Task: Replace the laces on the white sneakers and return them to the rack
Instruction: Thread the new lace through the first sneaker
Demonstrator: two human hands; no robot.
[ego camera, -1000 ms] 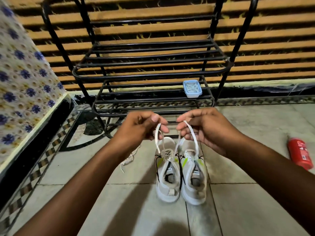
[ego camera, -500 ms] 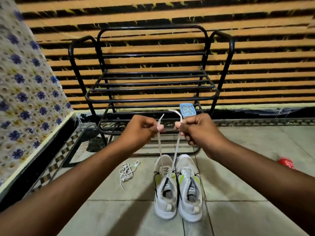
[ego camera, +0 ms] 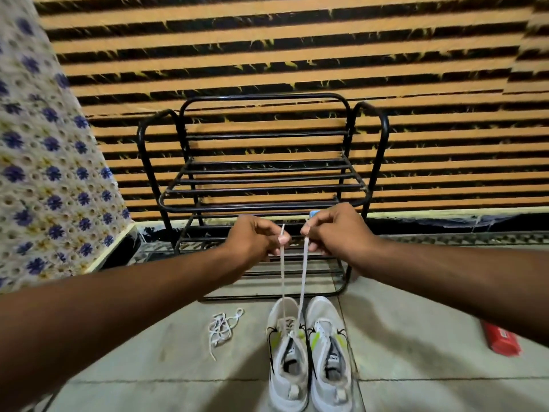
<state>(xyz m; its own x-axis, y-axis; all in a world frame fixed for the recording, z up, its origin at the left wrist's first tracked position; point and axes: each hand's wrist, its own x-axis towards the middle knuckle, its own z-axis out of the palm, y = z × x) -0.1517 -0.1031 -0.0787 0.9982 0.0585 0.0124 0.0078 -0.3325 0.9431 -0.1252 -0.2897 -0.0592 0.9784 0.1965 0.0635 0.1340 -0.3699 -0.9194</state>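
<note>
Hands: left hand [ego camera: 252, 237], right hand [ego camera: 335, 230] pinch lace [ego camera: 282, 278] ends, raised higher than earlier; lace taut from sneaker [ego camera: 286, 352].

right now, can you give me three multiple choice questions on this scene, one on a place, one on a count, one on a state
1. Where does the loose lace lie?
A. on a chair
B. on the floor, left of the sneakers
C. inside a sneaker

2. How many sneakers stand there?
A. two
B. one
C. three

3. What state is the threaded lace in?
A. tied in a bow
B. slack on the tiles
C. held up, one end pinched in each hand

Key: 1 B, the tangle lies on the tiles beside the left sneaker. 2 A, a pair stands side by side. 3 C, the left hand and right hand each pinch an end rising from the left sneaker.
</note>
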